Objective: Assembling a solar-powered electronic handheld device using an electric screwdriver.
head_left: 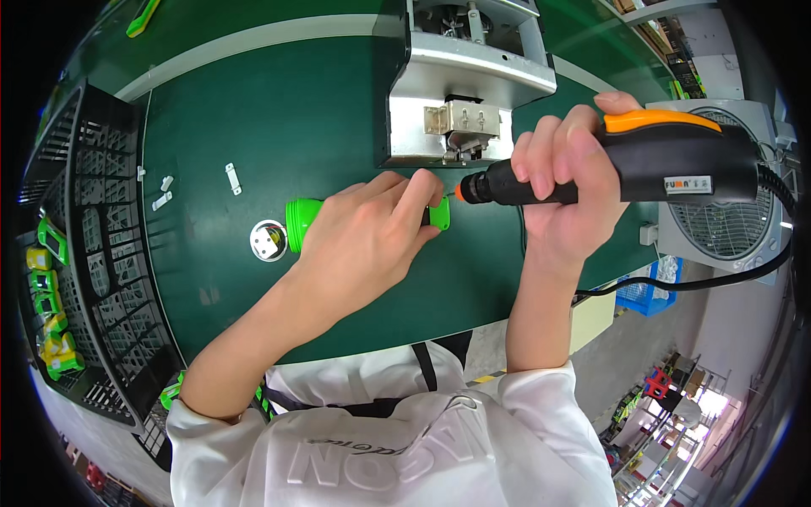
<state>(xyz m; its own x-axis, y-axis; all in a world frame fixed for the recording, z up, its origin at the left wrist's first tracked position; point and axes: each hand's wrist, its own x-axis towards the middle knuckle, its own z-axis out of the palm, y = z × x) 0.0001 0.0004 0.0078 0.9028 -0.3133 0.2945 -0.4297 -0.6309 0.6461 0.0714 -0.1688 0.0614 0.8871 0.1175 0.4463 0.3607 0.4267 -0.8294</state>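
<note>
My left hand [367,232] is closed around a bright green flashlight-like body [302,225], which lies sideways on the green table with its wide round end to the left. The green end cap [440,214] shows past my fingertips. My right hand [574,173] grips a black and orange electric screwdriver [672,160], held level. Its orange-ringed tip [460,193] points left, close to the green end and my left fingers; whether the bit touches is hard to tell. A white round disc with wires [269,241] sits at the wide end of the green body.
A metal screw feeder machine [465,101] stands just beyond my hands. Small white brackets [233,179] lie on the table [211,287]. Black crates [110,228] line the left edge, with green and yellow parts [52,296] beyond. A fan [722,198] and a blue basket [650,291] are at right.
</note>
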